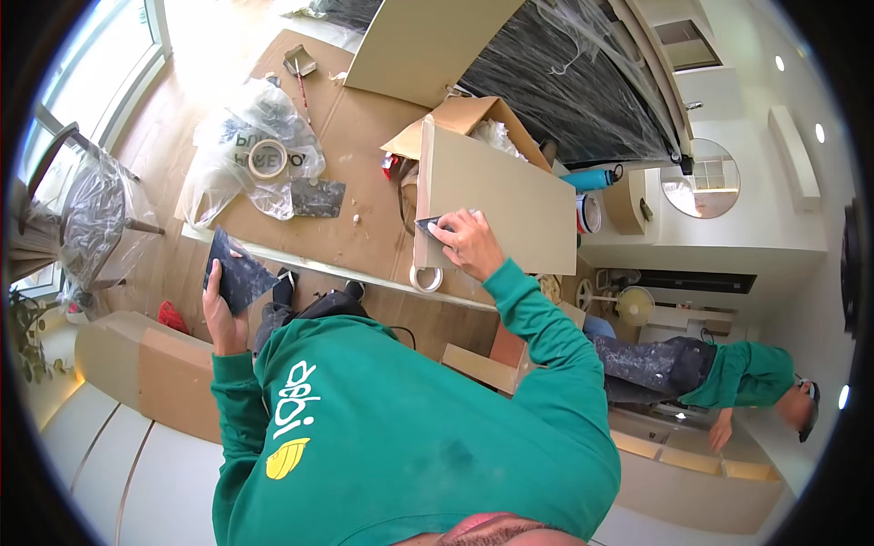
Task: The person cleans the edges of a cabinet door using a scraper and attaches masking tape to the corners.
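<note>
Ten o'clock from the green sweatshirt (428, 446), the left hand (224, 317) grips a wide scraper (244, 278), dark, smeared, probably light, springy, best held along its back; at twelve, the right hand (472, 246) pinches a smaller scraper (430, 223) against the beige board (510, 196), smooth, square-edged, likely stiff, heavier, best taken by opposite edges.

The dark plate (240, 275) hides some fingers of my left hand (226, 318). My right hand (470, 242) covers part of the small dark blade (428, 224); full outline not readable. The beige panel (505, 200) blocks much of the open cardboard box (462, 116). Co-worker's head (799, 407) blurred. Green plant (33, 348) cut off at left rim. Pale scrap (356, 219) on the cardboard sheet (373, 150): too small to identify.
</note>
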The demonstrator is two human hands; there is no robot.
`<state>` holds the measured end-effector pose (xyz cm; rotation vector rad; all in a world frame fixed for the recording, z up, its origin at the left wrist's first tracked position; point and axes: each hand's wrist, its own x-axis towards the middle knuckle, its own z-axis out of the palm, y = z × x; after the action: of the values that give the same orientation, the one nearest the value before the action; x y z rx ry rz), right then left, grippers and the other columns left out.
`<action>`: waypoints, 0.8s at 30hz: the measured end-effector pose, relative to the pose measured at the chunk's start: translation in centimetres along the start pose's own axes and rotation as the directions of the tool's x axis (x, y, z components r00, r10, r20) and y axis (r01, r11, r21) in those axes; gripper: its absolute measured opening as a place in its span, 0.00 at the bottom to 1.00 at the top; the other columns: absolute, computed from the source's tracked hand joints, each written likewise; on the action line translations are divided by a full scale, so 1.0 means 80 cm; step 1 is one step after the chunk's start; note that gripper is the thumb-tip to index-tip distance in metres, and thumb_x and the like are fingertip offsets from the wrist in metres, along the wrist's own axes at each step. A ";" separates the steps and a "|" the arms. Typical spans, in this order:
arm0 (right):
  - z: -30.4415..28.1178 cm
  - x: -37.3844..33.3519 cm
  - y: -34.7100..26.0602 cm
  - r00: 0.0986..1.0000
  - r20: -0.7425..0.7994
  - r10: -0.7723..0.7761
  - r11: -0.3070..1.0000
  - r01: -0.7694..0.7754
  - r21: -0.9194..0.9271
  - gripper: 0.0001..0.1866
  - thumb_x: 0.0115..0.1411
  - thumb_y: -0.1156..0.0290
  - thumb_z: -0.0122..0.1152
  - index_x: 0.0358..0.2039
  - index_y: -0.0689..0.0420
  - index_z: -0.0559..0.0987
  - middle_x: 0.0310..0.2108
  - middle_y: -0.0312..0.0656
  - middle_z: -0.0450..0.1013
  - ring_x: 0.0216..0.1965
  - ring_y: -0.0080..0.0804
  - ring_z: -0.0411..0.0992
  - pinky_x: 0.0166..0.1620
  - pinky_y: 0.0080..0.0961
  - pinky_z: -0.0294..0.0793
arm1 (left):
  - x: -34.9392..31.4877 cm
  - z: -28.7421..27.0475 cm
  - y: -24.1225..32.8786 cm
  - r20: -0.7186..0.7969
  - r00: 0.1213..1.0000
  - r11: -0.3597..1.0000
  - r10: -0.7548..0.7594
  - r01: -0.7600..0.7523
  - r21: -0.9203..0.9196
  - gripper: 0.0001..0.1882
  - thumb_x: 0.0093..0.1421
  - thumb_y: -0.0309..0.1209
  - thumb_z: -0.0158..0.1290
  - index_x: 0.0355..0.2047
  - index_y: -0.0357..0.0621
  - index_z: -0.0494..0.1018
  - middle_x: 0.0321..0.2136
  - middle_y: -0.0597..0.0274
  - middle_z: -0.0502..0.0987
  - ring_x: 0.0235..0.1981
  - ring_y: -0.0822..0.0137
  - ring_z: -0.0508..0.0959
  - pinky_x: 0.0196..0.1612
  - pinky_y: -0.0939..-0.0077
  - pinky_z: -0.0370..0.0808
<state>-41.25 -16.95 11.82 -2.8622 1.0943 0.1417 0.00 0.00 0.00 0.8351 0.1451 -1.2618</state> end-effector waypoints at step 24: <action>-0.023 -0.108 -0.130 0.980 -0.002 0.197 0.964 -0.193 0.182 0.20 0.52 0.70 0.65 0.48 0.48 0.83 0.42 0.34 0.74 0.46 0.36 0.71 0.44 0.40 0.68 | 0.027 0.046 -0.013 0.136 0.962 0.970 -0.235 0.225 0.086 0.15 0.69 0.36 0.55 0.50 0.40 0.77 0.44 0.59 0.83 0.42 0.66 0.83 0.49 0.68 0.79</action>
<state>-40.58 -3.72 15.03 -2.5991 1.3192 0.0221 -1.41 -4.07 1.00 0.7989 0.0833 -1.5501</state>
